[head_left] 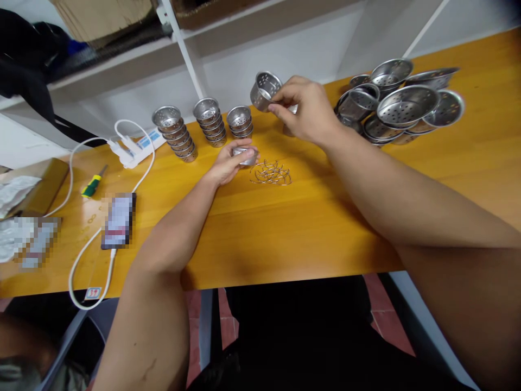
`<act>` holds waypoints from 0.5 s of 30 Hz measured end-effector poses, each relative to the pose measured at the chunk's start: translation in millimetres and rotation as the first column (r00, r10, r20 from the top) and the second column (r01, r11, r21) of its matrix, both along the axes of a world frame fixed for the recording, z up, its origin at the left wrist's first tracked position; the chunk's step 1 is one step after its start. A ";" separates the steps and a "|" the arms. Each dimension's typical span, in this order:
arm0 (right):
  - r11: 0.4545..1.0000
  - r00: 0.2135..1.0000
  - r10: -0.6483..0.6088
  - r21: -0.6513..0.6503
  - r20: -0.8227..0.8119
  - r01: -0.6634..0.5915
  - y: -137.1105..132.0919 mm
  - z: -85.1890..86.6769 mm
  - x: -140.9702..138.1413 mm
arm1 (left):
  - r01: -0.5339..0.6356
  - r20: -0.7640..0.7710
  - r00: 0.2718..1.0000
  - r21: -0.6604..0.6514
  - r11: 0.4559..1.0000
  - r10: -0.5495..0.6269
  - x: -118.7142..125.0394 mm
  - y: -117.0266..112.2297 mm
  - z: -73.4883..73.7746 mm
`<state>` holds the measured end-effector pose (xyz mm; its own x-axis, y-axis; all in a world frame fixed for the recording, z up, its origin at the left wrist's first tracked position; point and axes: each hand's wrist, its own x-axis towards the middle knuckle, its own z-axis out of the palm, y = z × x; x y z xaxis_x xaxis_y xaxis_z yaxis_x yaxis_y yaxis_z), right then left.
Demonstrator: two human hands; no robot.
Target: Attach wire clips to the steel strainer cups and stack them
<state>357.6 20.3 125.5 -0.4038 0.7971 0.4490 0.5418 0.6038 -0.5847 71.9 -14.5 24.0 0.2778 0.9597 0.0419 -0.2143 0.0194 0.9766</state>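
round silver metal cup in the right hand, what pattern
The round silver metal cup is dotted with small holes, best seen in the head view.

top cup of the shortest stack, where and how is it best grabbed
Probably by its rim, from above: the top cup opens upward with a flared lip, so a thumb could go outside and a finger inside. The left hand is close to the near side of the stack, which also favours coming from above.
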 end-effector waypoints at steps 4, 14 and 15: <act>0.999 1.000 0.021 0.046 -0.011 -0.021 5.2 -12.1 -5.3 | -0.014 -0.007 1.000 -0.045 0.999 0.013 2.4 -3.2 2.8; 0.977 0.978 0.207 0.054 0.017 -0.208 11.2 -36.2 -16.9 | -0.134 0.027 0.991 0.021 0.991 0.134 11.5 -9.3 7.2; 0.973 0.974 0.224 0.048 0.016 -0.224 8.0 -38.2 -19.4 | -0.139 0.038 0.990 0.019 0.990 0.138 11.9 -10.3 8.6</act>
<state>338.2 28.3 87.3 -0.5747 0.6626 0.4803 0.3954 0.7387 -0.5459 83.8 -24.9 32.6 0.1401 0.9876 0.0708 -0.2486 -0.0341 0.9680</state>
